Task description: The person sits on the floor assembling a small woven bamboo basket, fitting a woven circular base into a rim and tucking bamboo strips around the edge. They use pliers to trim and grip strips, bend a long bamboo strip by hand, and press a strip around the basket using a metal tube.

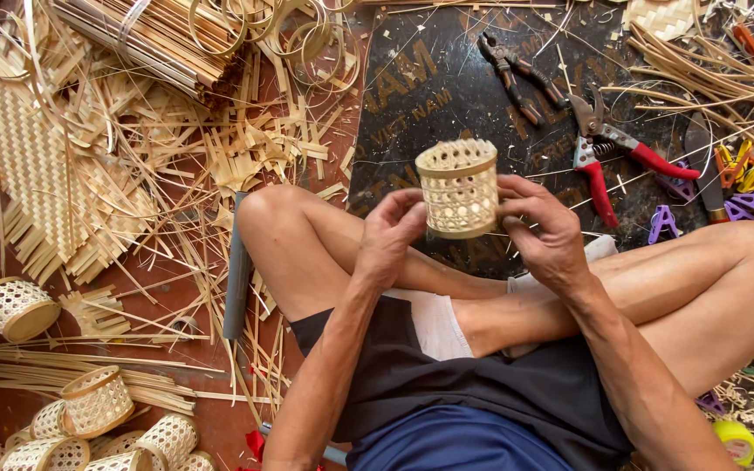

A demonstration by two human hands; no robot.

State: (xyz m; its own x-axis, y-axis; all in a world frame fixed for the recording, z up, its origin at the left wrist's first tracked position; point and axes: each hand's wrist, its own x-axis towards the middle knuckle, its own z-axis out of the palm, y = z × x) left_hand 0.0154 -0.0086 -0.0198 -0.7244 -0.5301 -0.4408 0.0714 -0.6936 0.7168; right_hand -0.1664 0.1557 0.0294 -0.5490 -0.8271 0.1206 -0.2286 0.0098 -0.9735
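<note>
Going left to right: a woven mat (23, 166) is spread on the floor (194, 279) at the left edge, with loose strips (220, 148) scattered all over. One small finished basket (13, 307) is lying on its side below it, and more baskets (98, 403) are piled in the bottom left corner. A grey tube (236, 270) is laid beside the left knee.

In the middle, a little open-weave basket (458, 187) is held up over the crossed legs, above a dark board (429, 87). The left hand (392, 240) is closed on its lower left side, thumb and fingers pinching the base rim. The right hand (544, 228) is clamped round the right side, fingers curled on the wall.

Further right, dark pliers (521, 77) and red-handled shears (608, 148) are laid on the board, then coloured clips (748, 179) near the right edge, and a tape roll (735, 439) in the bottom right corner.

What could go wrong, probably: the thin weave could be crushed or the rim bent out of round if it's squeezed too hard, and bare skin could be nicked by splinters or the shears close by.

The far side of the basket can't be seen, the bundle at the top is cut off, and the litter at the right edge is hard to sort out.
</note>
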